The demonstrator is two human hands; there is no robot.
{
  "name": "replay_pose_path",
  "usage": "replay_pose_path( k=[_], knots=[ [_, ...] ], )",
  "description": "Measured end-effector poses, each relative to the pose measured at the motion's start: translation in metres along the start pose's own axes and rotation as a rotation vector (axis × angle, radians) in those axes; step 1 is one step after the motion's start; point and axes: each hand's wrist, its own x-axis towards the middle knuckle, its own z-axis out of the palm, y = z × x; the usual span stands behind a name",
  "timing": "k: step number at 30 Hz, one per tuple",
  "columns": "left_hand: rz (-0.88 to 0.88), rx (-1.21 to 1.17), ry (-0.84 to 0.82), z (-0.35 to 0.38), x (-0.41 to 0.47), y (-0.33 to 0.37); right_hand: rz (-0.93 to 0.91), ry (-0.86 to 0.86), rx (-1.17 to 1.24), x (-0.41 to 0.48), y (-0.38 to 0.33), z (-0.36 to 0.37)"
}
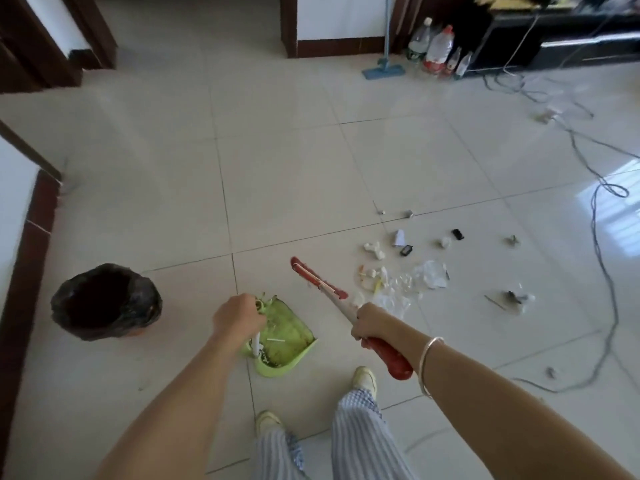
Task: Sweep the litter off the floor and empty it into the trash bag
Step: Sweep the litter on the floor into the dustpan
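Note:
My left hand [237,318] grips the upright handle of a green dustpan [287,337] that rests on the tiled floor and holds a few scraps. My right hand [372,322] grips the pale shaft of a red broom [317,278], just above its red grip; the broom head lies on the floor left of the litter. The litter [401,271] is spread to the right: white crumpled paper, clear plastic wrap, small black pieces and grey bits. A bin lined with a black trash bag [105,301] stands to the left of the dustpan.
Grey cables [594,237] trail across the floor on the right. A blue flat mop [382,69] and several plastic bottles [438,50] stand by the far wall next to a dark cabinet. Brown door frames line the left side. My feet are below the dustpan.

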Motion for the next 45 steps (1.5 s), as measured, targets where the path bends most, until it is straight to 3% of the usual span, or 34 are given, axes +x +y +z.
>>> replay_pose_path(
  k=[10, 18, 29, 40, 45],
  knots=[
    [0.055, 0.056, -0.082, 0.041, 0.021, 0.145, 0.076, 0.080, 0.117, 0.050, 0.121, -0.121],
    [0.033, 0.013, -0.131, 0.073, 0.036, 0.206, 0.196, 0.068, 0.180, 0.090, 0.199, -0.170],
    [0.026, 0.004, -0.109, 0.093, 0.064, 0.222, 0.283, -0.033, 0.240, 0.130, 0.211, -0.137],
    [0.063, -0.001, -0.097, 0.087, 0.078, 0.234, 0.131, -0.175, 0.006, 0.081, 0.198, -0.095],
    [0.073, -0.008, -0.094, 0.086, 0.077, 0.235, 0.095, -0.246, 0.076, 0.062, 0.198, -0.103]
  ],
)
